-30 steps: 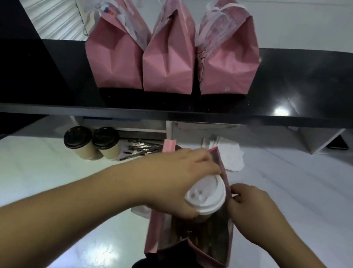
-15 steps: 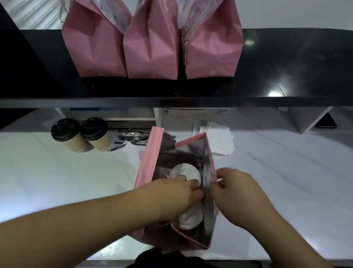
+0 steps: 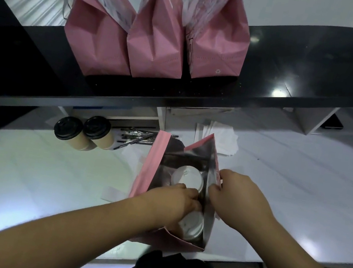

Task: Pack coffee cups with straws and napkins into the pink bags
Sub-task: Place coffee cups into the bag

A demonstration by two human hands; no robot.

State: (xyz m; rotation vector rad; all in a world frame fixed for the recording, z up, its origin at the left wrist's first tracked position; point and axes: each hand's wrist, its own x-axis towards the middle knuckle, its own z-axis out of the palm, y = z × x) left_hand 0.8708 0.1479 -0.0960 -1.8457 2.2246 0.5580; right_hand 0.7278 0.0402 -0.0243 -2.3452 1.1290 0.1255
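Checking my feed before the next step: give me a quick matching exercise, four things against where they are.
Things:
1. three closed pink bags
2. white-lidded cups
3. black-lidded cups
4. napkins

Places:
A. inside the open pink bag
B. white counter, behind the open bag
C. black upper shelf
D. white counter, left of the straws

Pairs: 1-C, 2-A, 3-D, 4-B

Open pink bag (image 3: pixel 150 164) stands upright holding two white-lidded cups (image 3: pixel 188 178).
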